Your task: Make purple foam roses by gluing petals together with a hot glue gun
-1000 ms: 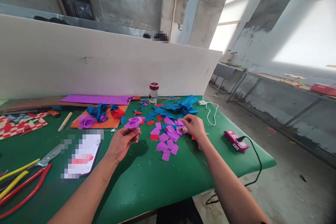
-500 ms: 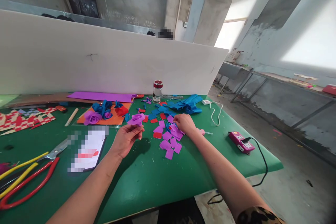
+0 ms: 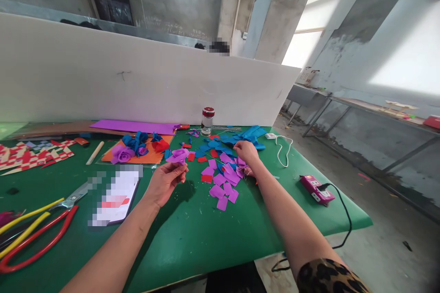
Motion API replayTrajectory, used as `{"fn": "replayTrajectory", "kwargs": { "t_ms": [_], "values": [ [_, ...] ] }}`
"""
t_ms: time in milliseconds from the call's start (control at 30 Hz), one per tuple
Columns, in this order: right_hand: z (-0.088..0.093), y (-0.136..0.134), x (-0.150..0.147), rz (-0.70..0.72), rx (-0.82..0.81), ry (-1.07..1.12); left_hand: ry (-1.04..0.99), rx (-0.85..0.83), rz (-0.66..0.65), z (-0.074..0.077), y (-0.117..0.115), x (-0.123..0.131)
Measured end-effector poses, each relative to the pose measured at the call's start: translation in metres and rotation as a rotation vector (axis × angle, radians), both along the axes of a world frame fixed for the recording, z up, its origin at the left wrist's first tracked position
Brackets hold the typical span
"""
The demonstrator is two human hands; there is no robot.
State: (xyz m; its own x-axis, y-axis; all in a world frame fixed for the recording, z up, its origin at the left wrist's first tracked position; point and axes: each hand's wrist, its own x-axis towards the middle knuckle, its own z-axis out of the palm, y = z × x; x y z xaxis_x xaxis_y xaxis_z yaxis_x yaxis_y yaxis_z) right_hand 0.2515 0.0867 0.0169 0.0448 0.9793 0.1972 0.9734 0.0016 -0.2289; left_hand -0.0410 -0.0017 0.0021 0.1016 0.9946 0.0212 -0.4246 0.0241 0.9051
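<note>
My left hand is closed around the base of a purple paper rose, held upright just above the green table. My right hand reaches farther back over a scatter of purple paper squares, red bits and blue pieces. Its fingers curl down onto the pieces, near the blue ones; what they pinch is hidden.
An orange sheet carries finished purple, blue and red roses. A small red-capped jar stands by the white partition. Scissors and red- and yellow-handled pliers lie at left. At right lie a pink device with a black cord and a white cable.
My right hand has moved back and slightly right, from the purple squares toward the blue pieces. The left hand has kept the purple rose almost still.
</note>
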Motion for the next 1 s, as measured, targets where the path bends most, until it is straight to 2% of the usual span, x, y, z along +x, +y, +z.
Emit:
{"fn": "replayTrajectory", "kwargs": {
  "t_ms": [167,367,533,700,1000],
  "values": [
    [0.006,-0.005,0.008,0.053,-0.058,-0.027,0.009,-0.030,0.011,0.011,-0.008,0.002],
    [0.000,-0.047,-0.009,0.233,-0.197,-0.120,0.087,-0.044,-0.014,0.029,-0.026,-0.003],
    [-0.007,-0.078,-0.030,0.217,-0.263,-0.247,0.107,-0.034,-0.014,0.029,-0.033,-0.003],
    [-0.010,-0.082,-0.043,0.204,-0.305,-0.307,0.114,-0.018,-0.037,0.032,-0.039,0.005],
    [-0.008,-0.087,-0.030,0.125,-0.325,-0.255,0.139,-0.014,-0.039,0.031,-0.048,0.006]
  ]
}}
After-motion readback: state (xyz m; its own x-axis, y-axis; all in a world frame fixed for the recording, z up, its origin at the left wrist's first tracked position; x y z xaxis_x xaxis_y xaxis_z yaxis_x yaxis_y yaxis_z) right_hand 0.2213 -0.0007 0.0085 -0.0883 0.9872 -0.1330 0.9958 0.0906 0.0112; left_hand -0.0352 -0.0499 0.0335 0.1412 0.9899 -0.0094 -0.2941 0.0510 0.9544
